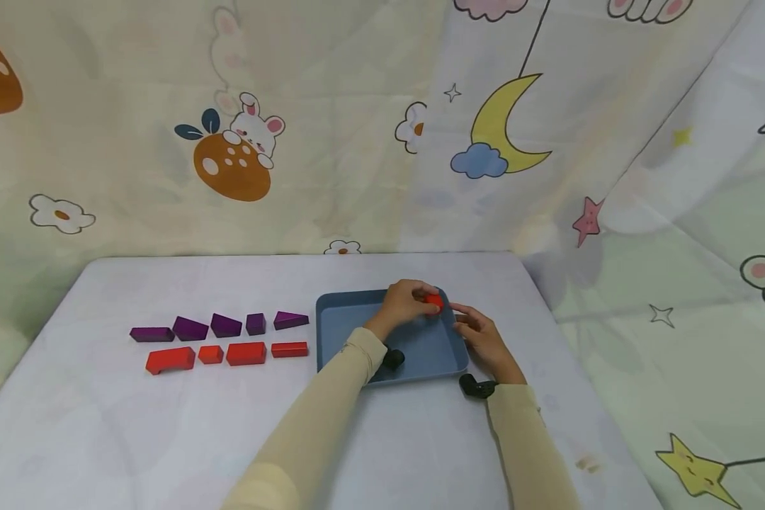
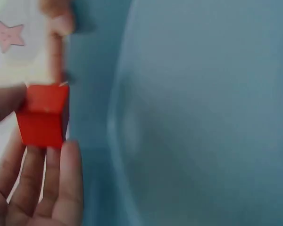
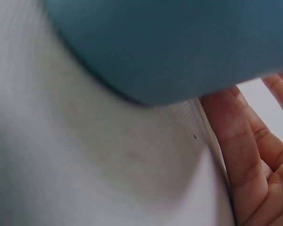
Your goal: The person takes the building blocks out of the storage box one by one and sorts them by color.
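A blue tray [image 1: 344, 329] lies on the white table. Over its far right corner, my left hand [image 1: 400, 306] holds a small red block [image 1: 434, 304] between thumb and fingers. The left wrist view shows the red block [image 2: 41, 115] as a cube-like piece with the thumb on one side and fingertips below it. Along the tray's right side is my right hand [image 1: 482, 341], its index finger extended to the rim near the block. In the right wrist view, fingers of the right hand [image 3: 240, 150] lie against the tray's outer wall [image 3: 170, 52].
Left of the tray, several purple blocks [image 1: 227, 326] of different shapes form a row. Several red blocks [image 1: 246, 353] make a second row in front of them. A patterned cloth [image 1: 357, 142] hangs behind the table [image 1: 134, 432].
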A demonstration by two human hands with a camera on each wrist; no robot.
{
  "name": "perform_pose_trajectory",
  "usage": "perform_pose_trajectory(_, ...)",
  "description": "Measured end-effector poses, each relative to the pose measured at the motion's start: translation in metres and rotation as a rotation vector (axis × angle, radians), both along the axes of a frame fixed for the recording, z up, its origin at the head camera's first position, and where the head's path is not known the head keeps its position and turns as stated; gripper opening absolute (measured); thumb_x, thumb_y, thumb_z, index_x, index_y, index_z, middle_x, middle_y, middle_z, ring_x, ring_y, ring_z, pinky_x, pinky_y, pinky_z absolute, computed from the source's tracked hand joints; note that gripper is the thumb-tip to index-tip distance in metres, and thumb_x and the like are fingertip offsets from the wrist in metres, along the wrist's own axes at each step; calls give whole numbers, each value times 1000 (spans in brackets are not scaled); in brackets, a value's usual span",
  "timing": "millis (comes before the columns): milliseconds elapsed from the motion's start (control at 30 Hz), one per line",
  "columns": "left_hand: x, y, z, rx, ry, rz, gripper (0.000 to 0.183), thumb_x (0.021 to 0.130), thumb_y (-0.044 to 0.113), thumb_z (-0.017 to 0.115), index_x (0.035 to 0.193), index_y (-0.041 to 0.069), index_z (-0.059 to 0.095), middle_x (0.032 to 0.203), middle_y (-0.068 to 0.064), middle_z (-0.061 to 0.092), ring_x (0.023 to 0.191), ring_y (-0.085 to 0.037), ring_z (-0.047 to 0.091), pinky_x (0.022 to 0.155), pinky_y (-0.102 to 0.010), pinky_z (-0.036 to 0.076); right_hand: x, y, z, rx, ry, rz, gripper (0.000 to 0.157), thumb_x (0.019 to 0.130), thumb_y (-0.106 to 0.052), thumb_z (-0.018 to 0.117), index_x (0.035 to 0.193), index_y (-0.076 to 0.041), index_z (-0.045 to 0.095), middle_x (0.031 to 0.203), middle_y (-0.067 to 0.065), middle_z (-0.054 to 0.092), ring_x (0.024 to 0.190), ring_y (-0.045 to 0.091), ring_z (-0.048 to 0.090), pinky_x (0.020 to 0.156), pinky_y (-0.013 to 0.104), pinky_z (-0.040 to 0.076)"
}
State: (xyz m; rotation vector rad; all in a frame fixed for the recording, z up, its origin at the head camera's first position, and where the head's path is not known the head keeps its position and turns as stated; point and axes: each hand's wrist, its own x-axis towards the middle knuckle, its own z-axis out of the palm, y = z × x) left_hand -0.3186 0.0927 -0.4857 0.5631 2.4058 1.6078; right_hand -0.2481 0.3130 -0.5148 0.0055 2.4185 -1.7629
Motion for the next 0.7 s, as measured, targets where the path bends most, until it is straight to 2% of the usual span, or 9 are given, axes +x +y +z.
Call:
perform_pose_trajectory(67, 3, -10, 11, 3, 28, -56, 32, 95, 14, 86, 126, 8, 80, 117, -5, 81, 107, -19, 73, 105, -46, 55, 0, 0, 0, 6, -5, -2, 52, 110, -15, 62, 160, -4, 51, 149, 31, 56, 123, 32, 59, 89, 28, 54)
perform_pose_trajectory(133, 7, -19, 22, 0, 44, -113, 32, 95, 15, 86, 127, 10, 80, 118, -3, 81, 109, -17, 72, 105, -42, 55, -1, 0, 0, 8, -6, 1, 52, 110, -15, 62, 160, -4, 51, 150, 31, 56, 124, 32, 58, 91, 28, 53)
perform_pose_trajectory(167, 9, -24, 26, 6, 47, -145, 33, 95, 15, 86, 127, 9, 80, 119, -3, 80, 110, -17, 71, 98, -39, 59, -1, -1, 0, 7, -6, 0, 52, 110, -14, 61, 159, -4, 51, 150, 31, 56, 124, 31, 58, 91, 28, 53)
perform_pose_trajectory(233, 14, -35, 35, 16, 49, -203, 33, 95, 14, 86, 127, 9, 80, 119, -4, 80, 110, -17, 71, 97, -33, 59, -1, 0, 1, 8, -6, 1, 51, 110, -13, 60, 159, -3, 51, 148, 31, 57, 122, 30, 59, 91, 28, 53)
perform_pose_trajectory(367, 25, -57, 46, 82, 18, -290, 34, 94, 8, 85, 127, 3, 78, 119, -7, 79, 109, -16, 72, 96, -29, 61, -2, -1, 2, 18, 2, -1, 51, 110, -13, 61, 159, -4, 51, 148, 32, 58, 118, 24, 61, 88, 26, 55)
perform_pose_trajectory(533, 45, -93, 55, 146, -54, -322, 36, 94, 4, 82, 129, -1, 76, 125, -13, 76, 111, -21, 73, 94, -34, 63, -1, -1, 1, 29, 9, 11, 53, 110, -13, 62, 161, -4, 50, 149, 32, 57, 118, 22, 61, 86, 26, 55)
perform_pose_trajectory(700, 64, -142, 59, 144, -75, -288, 36, 95, 6, 82, 131, 2, 76, 130, -13, 73, 108, -29, 76, 93, -38, 64, 1, -3, 0, 45, 10, 17, 53, 111, -14, 61, 162, -4, 48, 151, 31, 56, 123, 26, 61, 87, 26, 55)
